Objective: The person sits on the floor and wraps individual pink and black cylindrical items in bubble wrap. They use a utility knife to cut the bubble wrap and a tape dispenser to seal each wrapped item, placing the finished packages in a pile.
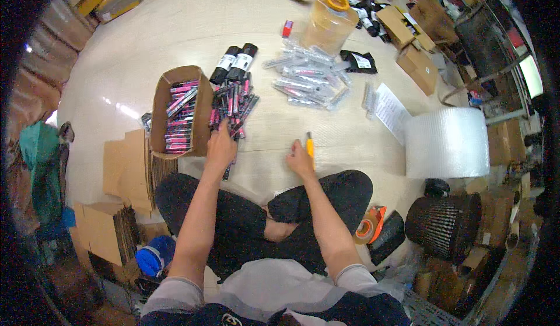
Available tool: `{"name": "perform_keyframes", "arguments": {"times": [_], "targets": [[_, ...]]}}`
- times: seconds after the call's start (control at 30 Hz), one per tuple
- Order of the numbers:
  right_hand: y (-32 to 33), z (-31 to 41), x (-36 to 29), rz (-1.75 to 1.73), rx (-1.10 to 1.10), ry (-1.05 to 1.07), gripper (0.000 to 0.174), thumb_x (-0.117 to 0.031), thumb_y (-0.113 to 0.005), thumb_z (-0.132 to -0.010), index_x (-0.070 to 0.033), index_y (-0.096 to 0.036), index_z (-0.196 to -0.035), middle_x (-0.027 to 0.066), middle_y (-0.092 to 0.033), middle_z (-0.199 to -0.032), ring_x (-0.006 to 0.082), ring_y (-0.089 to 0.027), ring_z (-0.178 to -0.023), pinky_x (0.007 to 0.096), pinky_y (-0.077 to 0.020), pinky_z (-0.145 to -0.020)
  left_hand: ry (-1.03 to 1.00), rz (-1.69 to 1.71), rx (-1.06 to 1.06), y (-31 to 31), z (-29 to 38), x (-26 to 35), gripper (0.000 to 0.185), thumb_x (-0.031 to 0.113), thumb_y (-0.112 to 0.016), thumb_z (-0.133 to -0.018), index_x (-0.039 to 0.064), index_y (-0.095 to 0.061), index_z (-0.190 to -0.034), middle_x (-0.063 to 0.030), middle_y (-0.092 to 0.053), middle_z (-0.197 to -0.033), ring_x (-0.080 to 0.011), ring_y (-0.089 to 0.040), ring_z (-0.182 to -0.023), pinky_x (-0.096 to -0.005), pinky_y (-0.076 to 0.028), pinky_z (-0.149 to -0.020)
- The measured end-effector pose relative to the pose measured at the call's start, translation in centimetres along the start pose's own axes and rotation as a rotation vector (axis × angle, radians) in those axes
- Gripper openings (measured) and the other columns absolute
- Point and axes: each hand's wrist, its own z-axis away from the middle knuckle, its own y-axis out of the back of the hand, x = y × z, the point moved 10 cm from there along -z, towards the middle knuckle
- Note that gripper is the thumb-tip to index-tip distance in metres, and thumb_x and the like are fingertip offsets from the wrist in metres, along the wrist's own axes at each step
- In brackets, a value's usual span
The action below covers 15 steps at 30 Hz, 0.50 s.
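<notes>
My left hand (220,147) reaches to the near edge of a loose pile of slim pink-and-black packages (234,100), its fingertips touching them. Whether it grips one is hidden. Left of this hand stands an open cardboard box (202,120) filled with similar slim packages (179,129). My right hand (299,158) is low over the floor with its fingers curled, and I cannot make out anything in them. Just right of it lies a yellow utility knife (310,148). Beyond both hands is a heap of items in clear bubble wrap (310,78).
Two labelled black parcels (235,63) lie behind the pile. A translucent jar with a yellow rim (331,24) stands behind the wrapped heap. At right are a printed sheet (390,111) and a bubble-wrap roll (446,144). Tape rolls (365,229) and flattened cardboard (131,168) flank my legs.
</notes>
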Motion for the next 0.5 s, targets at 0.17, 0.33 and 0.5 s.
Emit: {"name": "perform_keyframes", "arguments": {"times": [0.17, 0.33, 0.5], "targets": [[-5.9, 0.2, -6.1, -0.241, -0.087, 0.131, 0.034, -0.015, -0.070, -0.088, -0.003, -0.055, -0.116, 0.0246, -0.069, -0.091, 0.0450, -0.071, -0.091, 0.0518, -0.0551, -0.079, 0.245, 0.819, -0.381, -8.3, 3.2, 0.1, 0.040, 0.005, -0.044, -0.098, 0.002, -0.066, -0.131, -0.0089, -0.069, -0.085, -0.0223, -0.068, -0.073, -0.0382, -0.056, -0.062], [-2.2, 2.3, -7.3, -0.126, 0.197, 0.110, 0.045, -0.019, -0.074, -0.088, -0.001, -0.054, -0.124, 0.0255, -0.068, -0.108, 0.0452, -0.070, -0.100, 0.0530, -0.0564, -0.086, 0.177, 1.027, -0.378, -16.4, 2.5, 1.7, 0.025, 0.017, -0.049, -0.107, 0.006, -0.072, -0.108, -0.0006, -0.065, -0.081, -0.0095, -0.059, -0.068, -0.0268, -0.048, -0.060], [0.5, 3.9, -4.1, 0.118, 0.145, -0.038, 0.047, -0.019, -0.074, -0.088, 0.000, -0.052, -0.125, 0.0290, -0.064, -0.120, 0.0470, -0.068, -0.106, 0.0557, -0.0563, -0.089, -0.102, 0.549, -0.190, -16.3, 2.7, 1.7, 0.025, 0.011, -0.053, -0.099, 0.004, -0.074, -0.113, -0.0142, -0.069, -0.090, -0.0246, -0.069, -0.086, -0.0375, -0.055, -0.077]]}}
